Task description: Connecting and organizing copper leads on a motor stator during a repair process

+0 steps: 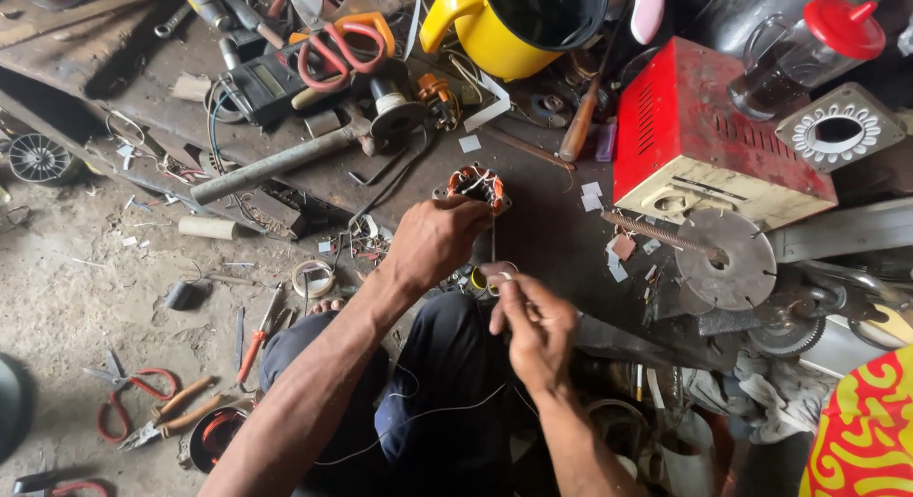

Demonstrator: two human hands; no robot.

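A small motor stator [478,186] with copper-orange windings sits on the dark workbench [533,231] in the middle of the view. My left hand [433,240] grips its near side, fingers closed on the edge. My right hand [533,326] is a little nearer to me, pinching a thin white thread that runs up toward the stator and trails down over my dark trousers [447,392].
A red metal box [699,136] stands right of the stator, a yellow kettle [518,26] behind it. A hammer [285,159], red-handled scissors [333,45], a screwdriver [580,126], a round metal disc [728,259], pliers and scissors [143,402] on the floor lie around.
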